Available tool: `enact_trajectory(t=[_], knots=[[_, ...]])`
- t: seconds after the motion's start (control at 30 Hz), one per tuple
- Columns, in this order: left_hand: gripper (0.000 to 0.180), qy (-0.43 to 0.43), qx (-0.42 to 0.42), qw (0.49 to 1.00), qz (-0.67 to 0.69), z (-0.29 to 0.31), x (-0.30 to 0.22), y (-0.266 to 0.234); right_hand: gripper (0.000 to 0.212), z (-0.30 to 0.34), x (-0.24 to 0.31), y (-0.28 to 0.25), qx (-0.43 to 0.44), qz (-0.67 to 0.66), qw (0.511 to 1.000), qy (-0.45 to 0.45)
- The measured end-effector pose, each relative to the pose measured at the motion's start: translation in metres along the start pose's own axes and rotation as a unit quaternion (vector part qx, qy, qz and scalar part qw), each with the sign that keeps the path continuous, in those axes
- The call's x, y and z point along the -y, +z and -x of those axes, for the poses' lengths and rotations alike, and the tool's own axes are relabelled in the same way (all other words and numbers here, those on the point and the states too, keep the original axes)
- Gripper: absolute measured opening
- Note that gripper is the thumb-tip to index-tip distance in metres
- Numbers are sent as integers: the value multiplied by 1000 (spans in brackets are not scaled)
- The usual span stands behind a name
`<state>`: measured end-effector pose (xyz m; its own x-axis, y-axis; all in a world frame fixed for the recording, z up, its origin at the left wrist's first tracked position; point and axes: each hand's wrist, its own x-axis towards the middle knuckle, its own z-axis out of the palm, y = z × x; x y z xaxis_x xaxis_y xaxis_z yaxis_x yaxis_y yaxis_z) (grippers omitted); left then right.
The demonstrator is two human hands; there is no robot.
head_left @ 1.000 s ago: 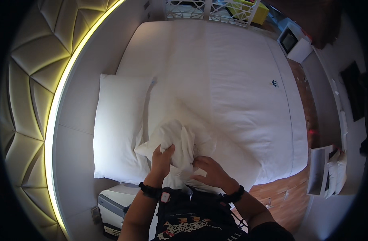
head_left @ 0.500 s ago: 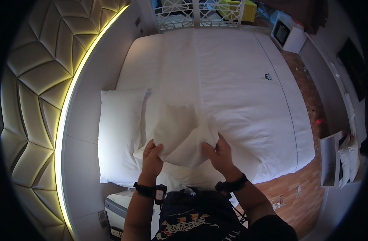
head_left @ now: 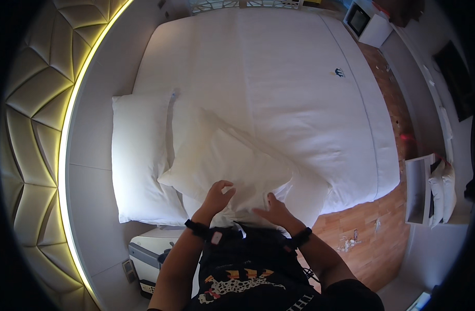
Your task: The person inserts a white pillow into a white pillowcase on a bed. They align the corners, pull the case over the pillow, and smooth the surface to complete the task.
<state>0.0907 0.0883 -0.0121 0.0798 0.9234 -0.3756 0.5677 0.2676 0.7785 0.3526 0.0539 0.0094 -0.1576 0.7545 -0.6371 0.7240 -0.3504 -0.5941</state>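
Observation:
A cream pillow point(head_left: 227, 160) lies tilted on the near edge of a large white bed point(head_left: 279, 72). My left hand point(head_left: 216, 194) grips the pillow's near edge with curled fingers. My right hand point(head_left: 272, 210) presses flat on the pillow's near right corner beside a loose white pillowcase point(head_left: 305, 194). A second white pillow point(head_left: 139, 155) lies flat to the left, along the headboard side. Both wrists wear dark bands.
A padded headboard with a yellow light strip point(head_left: 66, 155) runs down the left. A small bedside unit point(head_left: 146, 254) stands by my left elbow. Wooden floor point(head_left: 372, 233) lies to the right, with a white shelf point(head_left: 424, 189) holding folded white linen.
The pillow has been spread out and lifted from a crumpled bundle into a fuller shape. Both hands have moved back toward the near bed edge.

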Motion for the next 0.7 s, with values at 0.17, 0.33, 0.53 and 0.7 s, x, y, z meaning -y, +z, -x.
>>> enact_trajectory(t=[0.17, 0.33, 0.53, 0.7], knots=[[45, -20, 58, 994, 89, -15, -1, 35, 58, -18, -51, 25, -37, -175, 983, -49], [49, 23, -23, 999, 38, -2, -79, 36, 42, -1, 3, 15, 84, -6, 953, -290], [38, -19, -73, 996, -42, -17, 2, 16, 34, 11, 6, 12, 98, -29, 961, -258], [41, -119, -109, 983, -88, 20, 72, -29, 31, -33, -67, 20, -95, -60, 976, -187]])
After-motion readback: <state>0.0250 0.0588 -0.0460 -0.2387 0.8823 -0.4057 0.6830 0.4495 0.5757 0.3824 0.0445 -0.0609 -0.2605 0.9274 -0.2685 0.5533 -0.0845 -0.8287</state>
